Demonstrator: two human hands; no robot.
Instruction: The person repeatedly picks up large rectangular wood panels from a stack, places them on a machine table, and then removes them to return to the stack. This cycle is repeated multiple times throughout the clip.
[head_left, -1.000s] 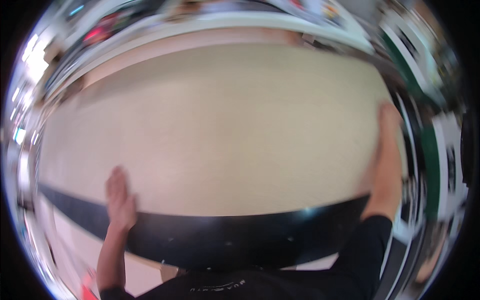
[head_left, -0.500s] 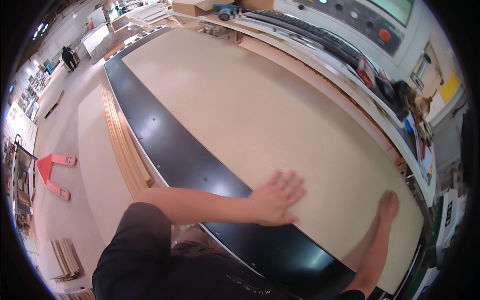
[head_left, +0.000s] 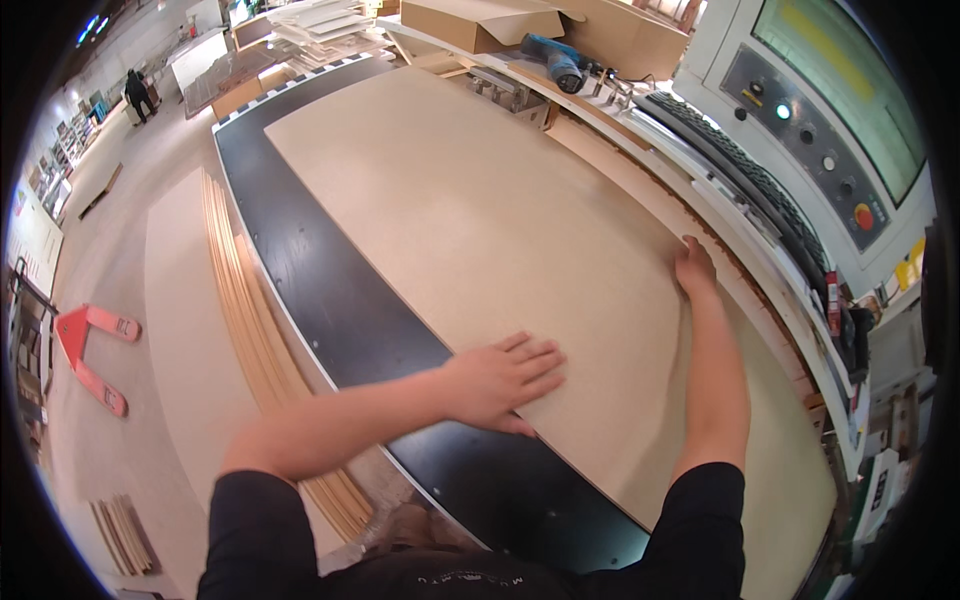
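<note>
A large beige board [head_left: 430,200] lies flat on a long black bed [head_left: 300,230]. My left hand [head_left: 505,380] rests palm down on the board, close to its near long edge, with the fingers stretched out. Further right, my right hand [head_left: 695,270] is at the board's far long edge. Its fingers are bent there against the edge, and their tips are partly hidden.
Several boards [head_left: 190,300] lean along the bed's left side. A red pallet jack [head_left: 95,355] stands on the floor. Beyond the board are a blue power tool [head_left: 555,62], a cardboard box [head_left: 480,22], a black keyboard [head_left: 740,150] and a control panel [head_left: 800,130]. Someone [head_left: 138,95] stands far off.
My right hand has moved forward along the board's far edge. My left hand has shifted slightly left and nearer to me. The view has turned, bringing more of the control panel in.
</note>
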